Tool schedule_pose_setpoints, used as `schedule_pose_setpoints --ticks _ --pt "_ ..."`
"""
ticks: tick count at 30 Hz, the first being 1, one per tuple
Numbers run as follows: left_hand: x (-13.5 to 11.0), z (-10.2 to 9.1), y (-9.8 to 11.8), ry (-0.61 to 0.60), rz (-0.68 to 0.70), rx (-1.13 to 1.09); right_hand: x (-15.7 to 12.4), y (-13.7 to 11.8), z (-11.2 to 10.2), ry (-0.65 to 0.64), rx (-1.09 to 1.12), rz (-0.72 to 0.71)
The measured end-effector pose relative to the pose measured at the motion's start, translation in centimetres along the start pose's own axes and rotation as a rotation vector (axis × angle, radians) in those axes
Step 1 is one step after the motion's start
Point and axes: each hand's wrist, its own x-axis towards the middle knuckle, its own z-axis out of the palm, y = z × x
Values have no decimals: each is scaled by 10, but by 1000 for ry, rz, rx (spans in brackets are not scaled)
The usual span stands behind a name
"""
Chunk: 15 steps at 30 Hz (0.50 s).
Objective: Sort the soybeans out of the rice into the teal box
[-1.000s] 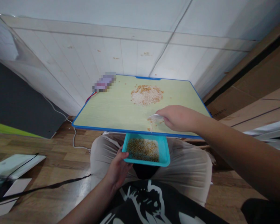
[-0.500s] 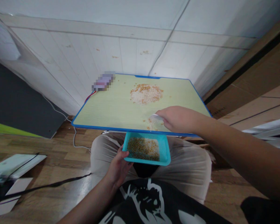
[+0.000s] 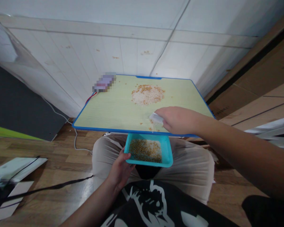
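My left hand grips the left rim of a teal tray and holds it just under the near edge of a pale green table with a blue border. The tray holds yellow grains and some white rice. My right hand is closed on a small white scraper near the table's front edge, beside a few loose grains. A mixed pile of rice and grains lies further back on the table.
A blurred small device with red and white cables sits at the table's back left corner. White wall panels stand behind, cardboard boxes on the right. White boards and a black cable lie on the wooden floor at left.
My right hand with the white scraper has shifted slightly left along the table's front edge, pushing the few grains with it. The tray and my left hand have stayed in place.
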Motion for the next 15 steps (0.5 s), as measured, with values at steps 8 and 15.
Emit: schedule_pose_setpoints --ticks 8,15 --pt "3 -2 0 13 -16 -12 4 -6 -5 -41 -2 29" --pt "2 -4 0 -4 -5 -23 5 -1 -9 -24 5 39"
